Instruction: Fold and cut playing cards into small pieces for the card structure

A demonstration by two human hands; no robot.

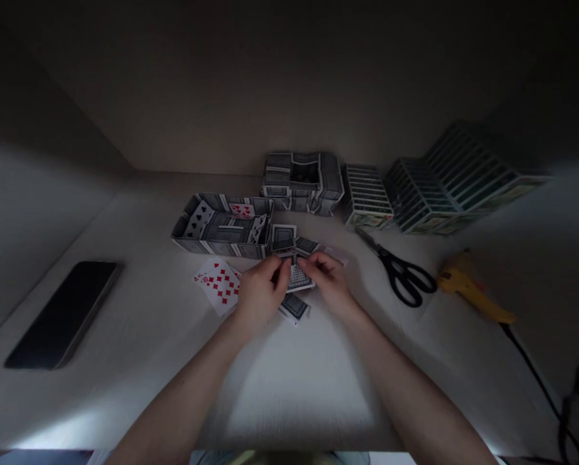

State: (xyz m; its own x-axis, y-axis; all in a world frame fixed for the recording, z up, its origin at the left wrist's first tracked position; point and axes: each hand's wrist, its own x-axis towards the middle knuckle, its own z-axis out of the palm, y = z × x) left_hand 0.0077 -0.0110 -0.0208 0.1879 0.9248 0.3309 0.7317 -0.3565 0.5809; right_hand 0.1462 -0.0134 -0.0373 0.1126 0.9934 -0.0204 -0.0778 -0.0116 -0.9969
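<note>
Between my two hands is a playing card with a patterned back. My left hand pinches its left side, and my right hand pinches it from the right, thumbs close together near its top. Fingers partly cover the card. Another face-down card lies just below, and two more patterned pieces, a card and a smaller piece, lie beyond my fingers. Left of my left hand, face-up red diamond cards are fanned on the table. Behind it stands an open box built of playing cards.
At the back stands a card-built vehicle-like model, beside a small striped block and a larger stepped striped structure. Black-handled scissors and a yellow glue gun with a cord lie right. A phone lies left.
</note>
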